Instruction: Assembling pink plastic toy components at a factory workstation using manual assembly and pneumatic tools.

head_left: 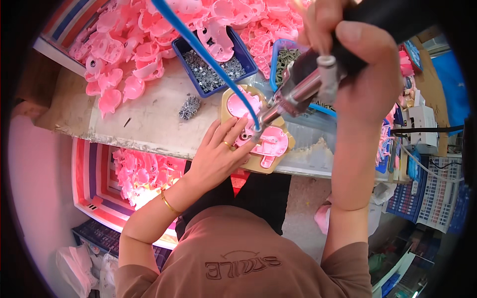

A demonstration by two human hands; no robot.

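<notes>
My right hand [370,64] is wrapped round a power screwdriver [303,92] with a black body and a silver nose, which slants down to the left. A blue hose [208,59] runs from the top edge to the tool's tip. The tip meets a pink plastic shell part [273,141] lying in a tan fixture [231,102] at the bench edge. My left hand [218,154] rests on that part with fingers stretched out, close beside the tip. Its fingers cover some of the part, and the exact contact point is hard to make out.
Behind the fixture stands a dark blue bin [198,74] of small metal pieces, with a pink shell on it. Another blue bin [275,59] holds dark greenish pieces. Pink shells [149,64] heap across the back. A clump of metal pieces [190,107] lies on the bench [154,124].
</notes>
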